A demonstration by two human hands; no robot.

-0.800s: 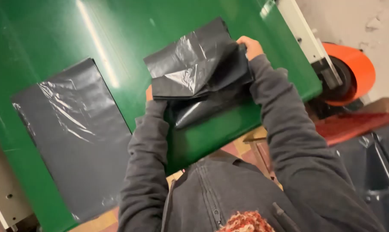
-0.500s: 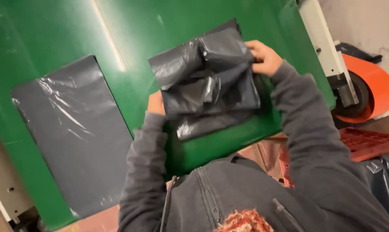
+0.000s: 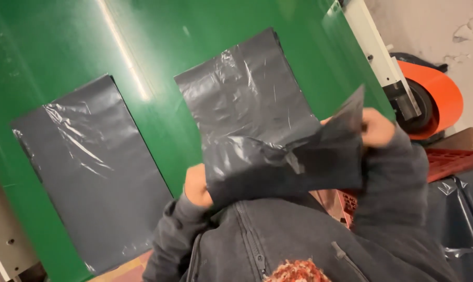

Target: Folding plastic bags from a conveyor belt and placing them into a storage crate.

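I hold a black plastic bag point(image 3: 257, 115) by its near edge with both hands. My left hand point(image 3: 196, 186) grips the near left corner and my right hand point(image 3: 376, 127) grips the near right corner, lifted a little. The far part of the bag lies spread flat on the green table point(image 3: 158, 57), while the near part folds up toward my chest. A second black plastic bag point(image 3: 93, 167) lies flat on the table to the left, apart from my hands.
An orange roll point(image 3: 434, 96) stands at the right beyond a white machine frame point(image 3: 374, 49). A red crate point(image 3: 450, 159) and more black plastic point(image 3: 463, 209) sit at the lower right. A pale frame edge point(image 3: 1, 235) borders the table at lower left.
The bag was bunched and crumpled between my hands; now it is spread out flat on the table, with my hands pulled apart and back toward my body.
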